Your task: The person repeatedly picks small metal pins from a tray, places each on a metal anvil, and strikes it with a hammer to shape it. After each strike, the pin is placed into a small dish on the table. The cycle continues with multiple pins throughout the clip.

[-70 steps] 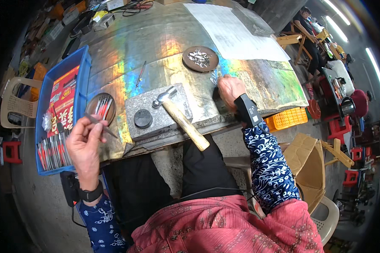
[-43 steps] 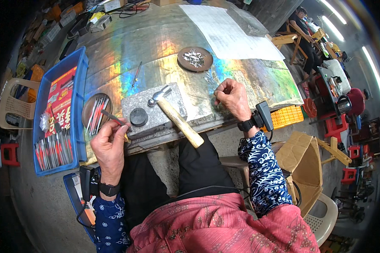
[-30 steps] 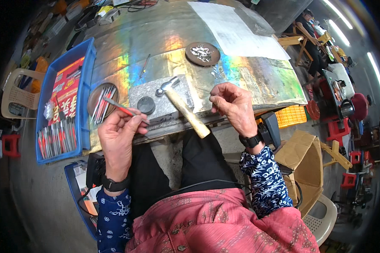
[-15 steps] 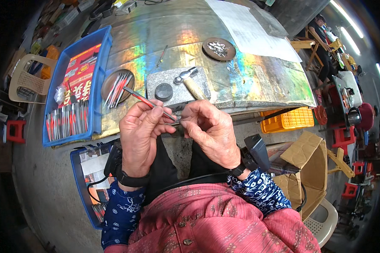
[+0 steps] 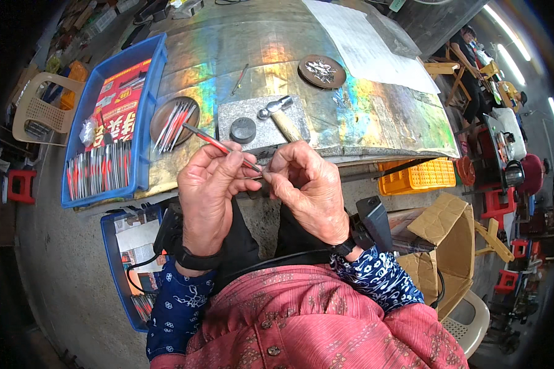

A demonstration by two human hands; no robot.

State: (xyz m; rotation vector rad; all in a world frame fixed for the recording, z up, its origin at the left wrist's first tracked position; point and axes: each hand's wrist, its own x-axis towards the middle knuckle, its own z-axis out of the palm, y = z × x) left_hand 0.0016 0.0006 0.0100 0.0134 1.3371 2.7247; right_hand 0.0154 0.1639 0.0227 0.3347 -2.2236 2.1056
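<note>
Between the thumb and fingers of my left hand (image 5: 206,200) is a slim red-and-grey pointed tool (image 5: 214,143), its grey tip slanting up toward the plate. My right hand (image 5: 314,200) is pinched at the tool's near end; whatever lies between its fingertips is too small to make out. Just beyond my hands a grey stone block (image 5: 228,112) bears a round black puck (image 5: 242,130) and a hammer (image 5: 284,124) with a wooden handle. To the left, a brown plate (image 5: 156,117) holds several similar slim tools (image 5: 177,123).
A blue tray (image 5: 144,147) packed with such tools stands at the table's left. Farther back are a brown dish (image 5: 305,75) of small silvery pieces, a thin rod (image 5: 240,79) and a white sheet (image 5: 357,46). An open cardboard box (image 5: 455,227) is at my right; a second blue bin (image 5: 114,246) sits low left.
My right fingertips have come closer to the tool's near end and now meet it. The left hand keeps its hold, shifted slightly right. The view has moved a little.
</note>
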